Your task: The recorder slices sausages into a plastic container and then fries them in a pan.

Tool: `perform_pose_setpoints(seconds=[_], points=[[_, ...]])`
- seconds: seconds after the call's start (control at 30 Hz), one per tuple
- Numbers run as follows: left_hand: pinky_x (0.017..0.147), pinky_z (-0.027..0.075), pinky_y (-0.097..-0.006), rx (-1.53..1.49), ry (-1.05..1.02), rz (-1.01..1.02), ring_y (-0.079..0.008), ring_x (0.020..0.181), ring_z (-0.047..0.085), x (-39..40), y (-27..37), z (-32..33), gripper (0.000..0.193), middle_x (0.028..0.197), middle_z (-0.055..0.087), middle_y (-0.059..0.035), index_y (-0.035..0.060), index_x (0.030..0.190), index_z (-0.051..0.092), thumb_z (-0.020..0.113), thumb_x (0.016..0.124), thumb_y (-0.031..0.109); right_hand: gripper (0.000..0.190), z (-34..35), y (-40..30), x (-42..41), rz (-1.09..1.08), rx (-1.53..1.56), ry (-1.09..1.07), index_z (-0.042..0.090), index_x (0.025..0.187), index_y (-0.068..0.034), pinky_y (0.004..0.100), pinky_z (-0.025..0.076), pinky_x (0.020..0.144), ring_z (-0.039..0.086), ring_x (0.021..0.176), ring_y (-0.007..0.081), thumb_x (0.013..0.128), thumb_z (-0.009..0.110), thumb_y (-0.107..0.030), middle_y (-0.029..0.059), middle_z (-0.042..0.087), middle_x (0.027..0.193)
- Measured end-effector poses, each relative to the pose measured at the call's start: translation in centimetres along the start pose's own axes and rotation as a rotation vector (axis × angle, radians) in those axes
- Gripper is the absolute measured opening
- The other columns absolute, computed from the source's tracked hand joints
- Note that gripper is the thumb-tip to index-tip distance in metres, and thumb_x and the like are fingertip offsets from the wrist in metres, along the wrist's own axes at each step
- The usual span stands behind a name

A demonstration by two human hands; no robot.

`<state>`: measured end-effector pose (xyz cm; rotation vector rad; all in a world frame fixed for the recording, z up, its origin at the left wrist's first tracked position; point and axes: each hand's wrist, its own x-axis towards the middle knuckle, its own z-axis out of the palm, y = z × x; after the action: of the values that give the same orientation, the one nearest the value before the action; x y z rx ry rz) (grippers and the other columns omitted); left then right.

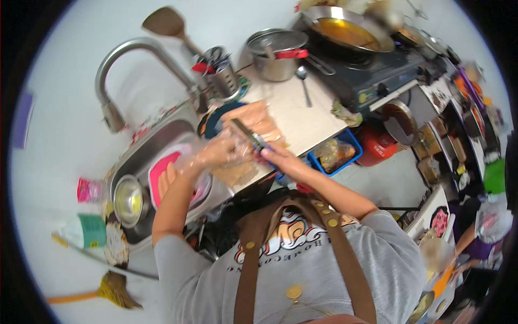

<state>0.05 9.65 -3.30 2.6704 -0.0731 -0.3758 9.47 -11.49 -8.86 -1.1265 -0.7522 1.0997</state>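
Note:
My right hand [283,158] grips a knife-like tool [249,135] with a dull metal blade and some blue near the handle. The blade points up and left, across the front of my left hand [222,149]. A clear plastic glove covers that hand; its fingers are curled and blurred, and whether they hold anything is unclear. Just beyond both hands lies a pinkish-orange slab of sausage-like food [259,117], beside a dark round plate [218,117]. A brown board [238,174] shows below them. Sausage-like pieces [166,178] rest at a pink basin [156,172] beneath my left forearm.
A steel sink [121,170] holds a metal bowl [130,200] under a curved faucet [109,69]. A lidded pot [275,65] and spoon [305,87] stand on the counter. A wok of oil [344,34] sits on the stove [364,77]. Another person's arm [465,239] appears far right.

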Motion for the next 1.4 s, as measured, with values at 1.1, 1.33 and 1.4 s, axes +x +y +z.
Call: perform_pose_setpoints(seconds=[1.1, 1.33, 1.4], points=[[0.072, 0.044, -0.0296, -0.990, 0.056, 0.292, -0.0129, 0.080, 0.053, 13.8, 10.3, -0.4, 0.034, 0.085, 0.056, -0.0044, 0.0047, 0.092, 0.058, 0.059, 0.079, 0.036, 0.034, 0.8, 1.9, 2.1, -0.249, -0.140, 0.050, 0.055, 0.097, -0.004, 0.0266, 0.044, 0.068, 0.055, 0.077, 0.0134, 0.089, 0.048, -0.036, 0.0037, 0.058, 0.082], [0.074, 0.043, -0.0298, -1.272, 0.518, 0.087, -0.0128, 0.082, 0.052, 4.8, 7.1, -1.4, 0.031, 0.086, 0.055, -0.0044, 0.0062, 0.093, 0.057, 0.058, 0.080, 0.035, 0.055, 0.6, 1.8, 1.2, -0.206, -0.001, 0.000, 0.038, 0.129, -0.002, 0.0281, 0.037, 0.092, 0.044, 0.108, 0.0155, 0.091, 0.046, -0.040, 0.0082, 0.050, 0.119], [0.074, 0.043, -0.0298, -1.318, 0.729, -0.010, -0.0128, 0.082, 0.052, 0.7, 5.9, -1.7, 0.031, 0.087, 0.055, -0.0044, 0.0066, 0.093, 0.057, 0.058, 0.080, 0.034, 0.053, 0.6, 1.7, 1.4, -0.228, 0.036, -0.032, 0.038, 0.129, -0.001, 0.0282, 0.036, 0.093, 0.044, 0.108, 0.0155, 0.091, 0.046, -0.038, 0.0076, 0.049, 0.119]])
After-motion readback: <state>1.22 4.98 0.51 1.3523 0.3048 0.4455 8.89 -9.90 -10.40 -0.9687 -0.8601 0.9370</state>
